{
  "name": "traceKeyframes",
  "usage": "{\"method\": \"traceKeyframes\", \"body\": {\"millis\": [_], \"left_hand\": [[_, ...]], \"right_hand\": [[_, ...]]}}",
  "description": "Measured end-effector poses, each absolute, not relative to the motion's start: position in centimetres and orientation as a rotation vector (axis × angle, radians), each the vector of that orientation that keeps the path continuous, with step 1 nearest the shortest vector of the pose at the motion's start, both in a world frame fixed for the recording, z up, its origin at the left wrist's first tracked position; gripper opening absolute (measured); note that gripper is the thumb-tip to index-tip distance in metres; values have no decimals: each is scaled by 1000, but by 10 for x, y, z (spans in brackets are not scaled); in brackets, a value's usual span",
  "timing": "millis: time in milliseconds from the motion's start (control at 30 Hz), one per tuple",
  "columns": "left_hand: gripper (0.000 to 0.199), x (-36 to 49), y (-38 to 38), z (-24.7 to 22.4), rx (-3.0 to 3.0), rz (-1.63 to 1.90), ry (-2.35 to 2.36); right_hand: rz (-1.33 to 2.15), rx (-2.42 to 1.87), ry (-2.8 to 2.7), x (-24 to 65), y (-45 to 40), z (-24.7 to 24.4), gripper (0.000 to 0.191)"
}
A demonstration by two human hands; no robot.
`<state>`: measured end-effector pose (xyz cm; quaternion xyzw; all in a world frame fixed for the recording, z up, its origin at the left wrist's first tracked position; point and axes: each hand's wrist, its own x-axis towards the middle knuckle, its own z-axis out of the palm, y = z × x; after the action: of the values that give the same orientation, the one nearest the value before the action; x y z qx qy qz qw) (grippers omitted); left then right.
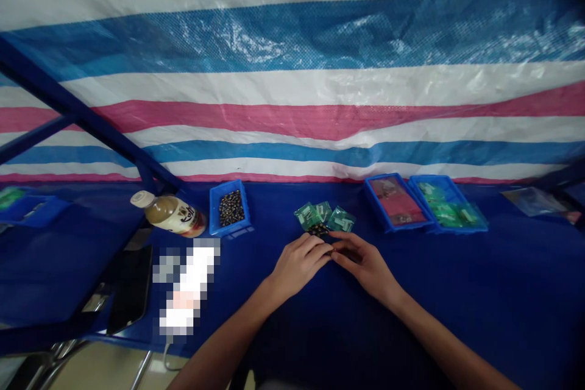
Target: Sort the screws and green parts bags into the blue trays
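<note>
My left hand rests on the blue table, its fingers pressed together beside a small pile of dark and gold pieces. My right hand meets it at the fingertips, thumb and fingers bent towards each other; whatever lies between them is too small to name. Just beyond the fingers are several small green packets, one at the left and one at the right. The pieces touch the lower edges of the packets and are partly hidden by my fingers.
A blue tray of dark pieces stands left of centre, beside a lying bottle. At the right are a tray with red packets and a tray with green ones. A black phone-like slab lies left, near a blurred bright object.
</note>
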<state>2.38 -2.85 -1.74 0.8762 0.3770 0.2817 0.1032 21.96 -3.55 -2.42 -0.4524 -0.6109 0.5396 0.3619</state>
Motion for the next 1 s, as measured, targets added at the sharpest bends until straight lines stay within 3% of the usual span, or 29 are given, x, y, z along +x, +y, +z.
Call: {"method": "traceKeyframes", "body": {"millis": [333, 1000], "left_hand": [[20, 23, -25, -14, 2546, 727, 1111], [5, 25, -29, -7, 2200, 797, 1056]], "right_hand": [[1236, -1328, -1684, 226, -36, -14, 19], [1317, -1179, -1809, 223, -38, -5, 29]]}}
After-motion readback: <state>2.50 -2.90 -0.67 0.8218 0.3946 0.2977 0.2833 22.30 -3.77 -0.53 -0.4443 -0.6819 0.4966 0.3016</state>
